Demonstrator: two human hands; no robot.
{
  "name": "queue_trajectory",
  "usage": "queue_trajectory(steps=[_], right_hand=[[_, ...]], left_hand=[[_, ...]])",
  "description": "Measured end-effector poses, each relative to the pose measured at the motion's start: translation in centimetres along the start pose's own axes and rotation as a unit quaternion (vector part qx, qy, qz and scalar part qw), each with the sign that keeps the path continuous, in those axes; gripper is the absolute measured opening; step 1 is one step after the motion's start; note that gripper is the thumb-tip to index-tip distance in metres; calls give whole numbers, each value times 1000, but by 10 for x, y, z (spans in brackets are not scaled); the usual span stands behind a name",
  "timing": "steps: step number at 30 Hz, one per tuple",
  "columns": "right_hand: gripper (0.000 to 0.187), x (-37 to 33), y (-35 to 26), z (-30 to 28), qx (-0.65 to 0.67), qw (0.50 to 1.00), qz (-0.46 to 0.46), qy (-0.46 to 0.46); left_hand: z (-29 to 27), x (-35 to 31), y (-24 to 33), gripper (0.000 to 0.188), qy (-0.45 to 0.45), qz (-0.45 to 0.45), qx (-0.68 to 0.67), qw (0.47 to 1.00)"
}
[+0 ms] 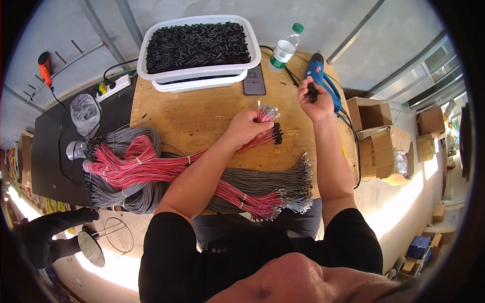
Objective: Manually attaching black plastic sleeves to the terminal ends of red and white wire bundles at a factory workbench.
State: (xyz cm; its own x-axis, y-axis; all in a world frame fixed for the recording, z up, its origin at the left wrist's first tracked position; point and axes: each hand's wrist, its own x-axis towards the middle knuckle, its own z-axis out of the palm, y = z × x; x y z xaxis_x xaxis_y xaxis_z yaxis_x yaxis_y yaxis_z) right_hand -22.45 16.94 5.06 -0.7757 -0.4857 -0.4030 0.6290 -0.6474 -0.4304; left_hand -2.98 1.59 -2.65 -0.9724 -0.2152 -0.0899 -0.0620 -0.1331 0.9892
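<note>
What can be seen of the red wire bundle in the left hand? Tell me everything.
The red wire bundle is many thin, pinkish-red strands that look plastic-coated. The left hand grips it near one end, where silvery tips fan out above the fist; just below, red strands end in black pieces. It runs leftward over the wooden table, beneath the left forearm, toward looped strands. A white tie binds it; how the strands connect there cannot be told.

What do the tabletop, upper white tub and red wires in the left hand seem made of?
Tabletop: probably wood or plywood, worn; brown, grain-like streaks.
Upper white tub: likely plastic, smooth, faint sheen; rounded, moulded-looking rim.
Red wires in the left hand: likely plastic-sheathed, slightly glossy; silvery tips look metallic.
</note>
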Motion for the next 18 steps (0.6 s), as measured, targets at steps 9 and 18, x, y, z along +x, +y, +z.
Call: queue_trajectory(steps=[9, 18], right_hand=[[18, -11, 3, -50, -93, 967, 166, -171], [19, -32, 13, -55, -233, 939, 152, -200]], left_hand=[[8, -3, 20, 15, -9, -54, -57, 997], [9, 2, 16, 17, -9, -53, -37, 998]])
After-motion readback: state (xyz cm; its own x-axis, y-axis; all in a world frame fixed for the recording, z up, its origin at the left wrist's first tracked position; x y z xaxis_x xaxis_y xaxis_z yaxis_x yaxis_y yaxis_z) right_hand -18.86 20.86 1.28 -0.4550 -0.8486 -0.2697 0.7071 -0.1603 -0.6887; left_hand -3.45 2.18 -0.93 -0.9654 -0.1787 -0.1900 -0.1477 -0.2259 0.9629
